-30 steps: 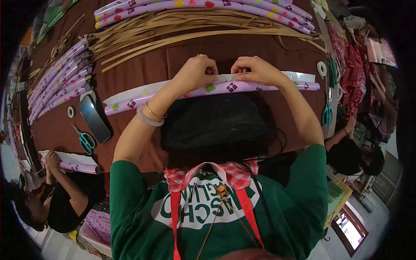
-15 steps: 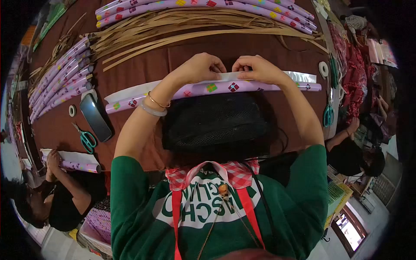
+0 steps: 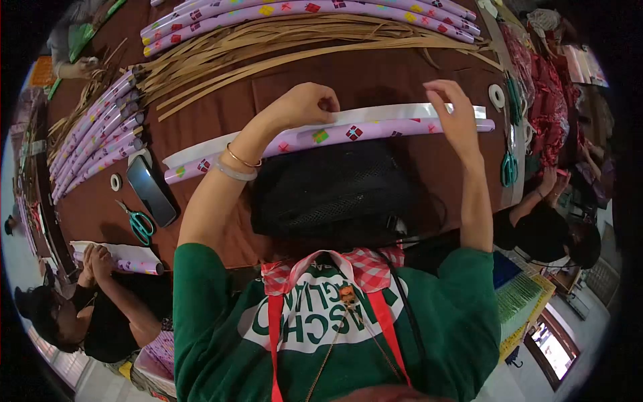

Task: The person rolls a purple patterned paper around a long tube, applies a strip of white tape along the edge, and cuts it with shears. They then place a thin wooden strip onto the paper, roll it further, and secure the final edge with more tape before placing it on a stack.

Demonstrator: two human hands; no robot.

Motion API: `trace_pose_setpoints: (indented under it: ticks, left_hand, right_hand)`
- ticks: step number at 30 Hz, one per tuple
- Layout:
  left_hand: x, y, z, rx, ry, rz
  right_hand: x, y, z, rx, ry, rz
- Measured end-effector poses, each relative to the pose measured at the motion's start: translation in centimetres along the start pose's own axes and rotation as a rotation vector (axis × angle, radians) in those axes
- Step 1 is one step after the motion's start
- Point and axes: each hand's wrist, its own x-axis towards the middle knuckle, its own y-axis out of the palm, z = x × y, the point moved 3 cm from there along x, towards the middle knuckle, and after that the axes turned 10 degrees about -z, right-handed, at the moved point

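A long roll of purple patterned wrapping paper (image 3: 355, 132) lies across the brown cloth, its white edge strip (image 3: 388, 114) unrolled along the far side. My left hand (image 3: 308, 105), fingers curled together, rests at that strip left of the middle; whatever its fingertips pinch is too small to name. Raised over the right part of the roll, my right hand (image 3: 455, 114) has its fingers apart and holds nothing. Just on the near side of the roll is a black mesh bag (image 3: 335, 187).
Left are a phone (image 3: 151, 191), teal scissors (image 3: 139, 224), a tape roll (image 3: 116, 181) and stacked purple rolls (image 3: 97, 134). Brown strips (image 3: 288, 40) lie beyond. Another tape roll (image 3: 496, 96) and scissors (image 3: 509, 169) are right. Co-workers sit at both sides; another person's hand shows top left.
My right hand has moved right, away from my left hand, and its fingers have opened. My left hand has shifted slightly left. The left co-worker's hands have come together over their roll.
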Motion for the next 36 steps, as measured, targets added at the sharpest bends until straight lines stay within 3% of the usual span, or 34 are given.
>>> trace_pose_setpoints:
  ticks: [3,4,5,9,11,12,15,17,19,21,23,26,27,30,33,36]
  left_hand:
    - [0.4,0.0,0.4,0.019,0.050,-0.001]
    - [0.5,0.0,0.2,0.075,0.051,0.008]
    - [0.5,-0.1,0.1,0.132,0.052,0.014]
    - [0.4,-0.2,0.1,0.086,0.056,0.023]
    - [0.2,-0.1,0.2,0.062,0.039,0.022]
    - [0.0,-0.2,0.1,0.031,0.021,0.019]
    - [-0.7,-0.2,0.0,-0.071,-0.046,-0.050]
    - [-0.8,0.0,0.4,-0.115,-0.089,-0.029]
    - [-1.3,-0.1,-0.5,-0.030,0.005,-0.101]
    - [-2.4,0.1,-1.7,-0.018,0.022,-0.229]
    - [-3.6,1.0,-2.8,0.117,0.132,-0.374]
    - [-5.5,2.5,-3.2,0.266,0.237,-0.520]
    - [-5.8,2.9,-3.2,0.262,0.228,-0.513]
    - [-6.2,3.1,-3.4,0.397,0.207,-0.538]
    - [-6.9,3.4,-3.5,0.496,0.345,-0.564]
    - [-7.4,3.3,-4.0,0.550,0.374,-0.519]
  right_hand:
    - [-3.1,-3.0,-2.4,-0.127,-0.016,-0.099]
    - [-3.7,-3.6,-2.7,-0.120,0.120,-0.064]
    - [-3.9,-3.9,-3.0,-0.121,0.119,-0.069]
    - [-3.1,-3.5,-2.4,-0.129,-0.015,0.000]
    - [-2.2,-2.7,-0.5,-0.212,-0.184,0.019]
    - [-1.9,-3.0,-0.6,-0.174,-0.132,0.000]
    - [-3.0,-6.1,-3.2,-0.329,-0.052,-0.203]
    - [-5.4,-9.2,-7.3,-0.714,-0.124,-0.375]
    - [-9.2,-12.2,-12.8,-1.065,0.012,-0.514]
    - [-12.4,-14.1,-15.0,-1.115,0.293,-0.562]
    - [-14.3,-14.3,-15.3,-1.072,0.384,-0.590]
    - [-14.9,-13.4,-15.2,-0.895,0.143,-0.570]
    - [-13.0,-11.0,-11.2,-0.777,0.064,-0.581]
    - [-7.9,-5.3,-4.1,-0.486,-0.077,-0.385]
    - [-3.8,0.2,1.8,-0.311,-0.359,-0.079]
    - [-2.7,4.7,4.0,-0.166,-0.542,0.080]
